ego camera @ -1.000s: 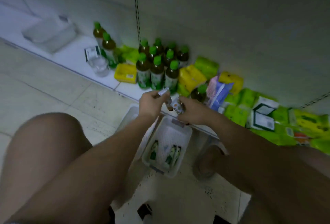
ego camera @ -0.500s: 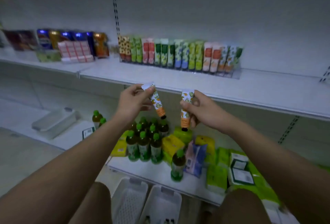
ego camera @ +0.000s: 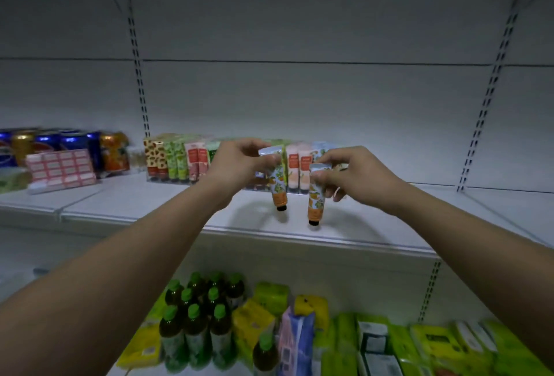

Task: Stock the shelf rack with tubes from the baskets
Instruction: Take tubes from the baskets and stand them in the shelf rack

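I had both hands up over the mid shelf (ego camera: 374, 226). Left hand (ego camera: 239, 166) pinched a fruit-print tube (ego camera: 277, 182) by its crimped top, cap hanging down, tilted a bit. Right hand (ego camera: 356, 175) pinched a 2nd tube (ego camera: 316, 196) the same way, just beside the 1st, w/ caps above the shelf. Row of stocked tubes (ego camera: 177, 155) stood right behind, in a clear rack. Bottles (ego camera: 195, 324) sat on the shelf below.

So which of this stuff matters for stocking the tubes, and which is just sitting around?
For the job:
left hand with its tube
right hand with its tube
tube rack
shelf

Just sitting there:
cans
pink label sheet
bottles
green and yellow packs
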The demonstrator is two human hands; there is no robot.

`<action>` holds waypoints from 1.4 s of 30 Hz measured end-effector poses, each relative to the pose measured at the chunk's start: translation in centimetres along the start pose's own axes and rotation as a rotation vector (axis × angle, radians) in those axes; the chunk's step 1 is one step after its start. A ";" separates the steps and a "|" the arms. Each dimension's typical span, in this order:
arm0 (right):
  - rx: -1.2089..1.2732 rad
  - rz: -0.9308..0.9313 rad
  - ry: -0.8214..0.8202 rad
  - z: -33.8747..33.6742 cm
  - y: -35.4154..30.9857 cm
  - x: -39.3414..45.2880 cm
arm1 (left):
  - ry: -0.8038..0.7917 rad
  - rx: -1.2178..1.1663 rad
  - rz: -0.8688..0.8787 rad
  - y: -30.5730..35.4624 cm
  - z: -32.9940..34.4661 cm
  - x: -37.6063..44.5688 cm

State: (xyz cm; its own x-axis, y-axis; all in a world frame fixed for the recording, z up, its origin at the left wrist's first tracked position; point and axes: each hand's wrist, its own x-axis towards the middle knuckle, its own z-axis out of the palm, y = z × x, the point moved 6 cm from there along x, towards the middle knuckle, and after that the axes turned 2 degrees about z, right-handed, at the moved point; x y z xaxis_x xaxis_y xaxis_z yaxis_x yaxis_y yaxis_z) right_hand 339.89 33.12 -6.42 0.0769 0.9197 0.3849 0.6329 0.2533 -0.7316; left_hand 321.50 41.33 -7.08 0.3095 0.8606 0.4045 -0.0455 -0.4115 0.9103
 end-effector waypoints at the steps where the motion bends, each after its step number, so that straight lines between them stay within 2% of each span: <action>1: -0.031 0.000 0.027 -0.8 0.1 0.6 | -0.006 0.011 0.000 0.3 0.6 0.7; 7: -0.196 -0.009 0.193 -5.0 2.1 4.5 | -0.065 0.111 0.010 0.5 4.2 5.6; 12: -0.340 -0.055 0.298 -6.9 4.2 7.0 | -0.010 0.251 0.097 -1.1 6.7 9.3; 16: -0.394 -0.078 0.322 -7.2 5.6 8.6 | 0.055 0.494 0.265 -1.5 8.2 10.8; 20: -0.381 -0.103 0.348 -7.3 6.1 9.8 | 0.080 0.547 0.380 -1.3 9.2 11.5; 25: -0.366 -0.104 0.353 -7.3 6.6 10.6 | 0.107 0.597 0.403 -2.1 10.3 12.1; 28: -0.372 -0.087 0.352 -7.3 6.9 10.8 | 0.058 0.661 0.401 -3.0 11.0 12.2; 32: -0.367 -0.064 0.351 -7.2 7.6 10.8 | 0.005 0.873 0.424 -4.0 11.8 12.2; 35: -0.369 -0.054 0.345 -6.8 7.8 11.0 | 0.003 1.044 0.513 -3.7 12.1 12.2; 42: -0.405 -0.028 0.330 -5.3 8.4 12.0 | -0.052 1.174 0.550 -4.0 12.0 12.2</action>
State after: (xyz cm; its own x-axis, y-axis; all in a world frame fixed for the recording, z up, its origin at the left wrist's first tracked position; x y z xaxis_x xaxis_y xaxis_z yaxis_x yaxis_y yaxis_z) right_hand 350.20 44.65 -4.98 0.2527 0.7545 0.6057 0.8804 0.0803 -0.4673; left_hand 336.83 49.94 -6.87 0.5540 0.4938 0.6703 0.6689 -0.7433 -0.0052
